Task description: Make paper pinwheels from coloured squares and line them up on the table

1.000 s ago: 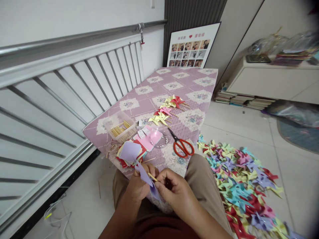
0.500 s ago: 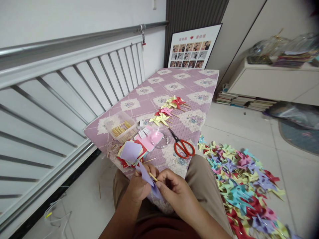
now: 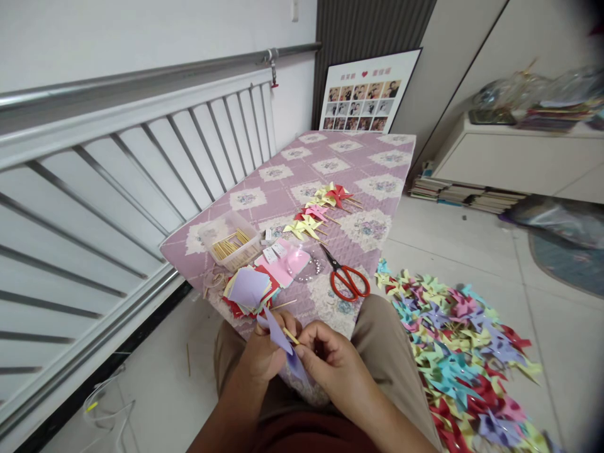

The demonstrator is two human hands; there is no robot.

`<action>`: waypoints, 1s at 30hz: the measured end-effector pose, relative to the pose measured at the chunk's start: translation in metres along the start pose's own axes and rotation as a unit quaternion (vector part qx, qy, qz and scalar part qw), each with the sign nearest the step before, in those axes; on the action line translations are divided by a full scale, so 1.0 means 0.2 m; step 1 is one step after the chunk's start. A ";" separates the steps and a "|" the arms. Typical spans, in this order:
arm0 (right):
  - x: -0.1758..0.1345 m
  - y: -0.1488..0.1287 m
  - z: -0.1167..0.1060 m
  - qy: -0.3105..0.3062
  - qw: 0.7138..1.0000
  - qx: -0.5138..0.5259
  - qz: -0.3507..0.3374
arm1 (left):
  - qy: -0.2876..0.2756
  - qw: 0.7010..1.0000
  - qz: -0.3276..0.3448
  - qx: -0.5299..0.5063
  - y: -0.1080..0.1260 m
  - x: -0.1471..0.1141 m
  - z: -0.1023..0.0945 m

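worktop (image 3: 278,195), cloth-covered, supplies at its near end. floor (image 3: 419,233) to the right: large heap of paper pinwheels (image 3: 460,352). on the worktop, a clear box (image 3: 231,220), a paper stack (image 3: 248,288) with purple uppermost, and red-handled scissors (image 3: 349,282).

right hand (image 3: 328,352): grip pinched, thumb to fingers, at the lower end of a thin stick (image 3: 290,336). left hand (image 3: 264,349): grip nearly closed, purple paper (image 3: 279,338) caught between thumb and fingers, above the lap, at the worktop's near edge.

change over the last second: slight drift of view only; both hands keep their pose. reads as a fine step mid-hold, unfinished. cannot tell whether paper and stick are joined.
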State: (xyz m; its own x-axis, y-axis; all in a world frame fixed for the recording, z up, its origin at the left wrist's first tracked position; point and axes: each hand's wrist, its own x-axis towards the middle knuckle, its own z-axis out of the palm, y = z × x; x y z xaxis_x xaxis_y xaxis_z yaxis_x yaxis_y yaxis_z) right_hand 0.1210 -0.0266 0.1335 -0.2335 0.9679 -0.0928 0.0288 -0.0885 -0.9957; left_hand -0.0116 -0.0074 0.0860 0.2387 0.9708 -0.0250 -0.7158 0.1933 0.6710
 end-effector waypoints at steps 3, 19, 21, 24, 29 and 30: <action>0.00 0.01 0.01 0.005 1.000 0.006 -0.005 | -0.006 1.000 0.003 -0.006 0.00 0.00 0.00; -0.01 0.04 0.00 0.022 0.994 -0.082 -0.076 | 0.015 1.000 0.004 -0.013 0.02 -0.01 0.03; -0.01 0.04 -0.01 0.023 0.990 -0.106 -0.095 | 0.014 1.000 0.010 -0.012 0.02 -0.01 0.04; 0.00 0.05 -0.03 0.028 0.985 -0.125 -0.117 | 0.016 0.999 0.028 -0.003 0.03 0.00 0.06; 0.00 0.07 -0.04 0.024 0.987 -0.107 -0.120 | 0.036 0.999 0.031 0.000 0.02 -0.01 0.09; 0.00 0.07 -0.05 0.024 0.988 -0.099 -0.114 | 0.046 0.998 0.032 0.002 0.01 -0.01 0.09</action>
State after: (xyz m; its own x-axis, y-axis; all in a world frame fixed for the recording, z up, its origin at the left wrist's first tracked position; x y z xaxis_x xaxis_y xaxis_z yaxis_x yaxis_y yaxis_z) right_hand 0.1304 -0.0260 0.1197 -0.2096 0.9680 0.1383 0.1716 0.1756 -0.9694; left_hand -0.0022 -0.0106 0.1011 0.1315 0.9901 -0.0491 -0.7249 0.1299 0.6765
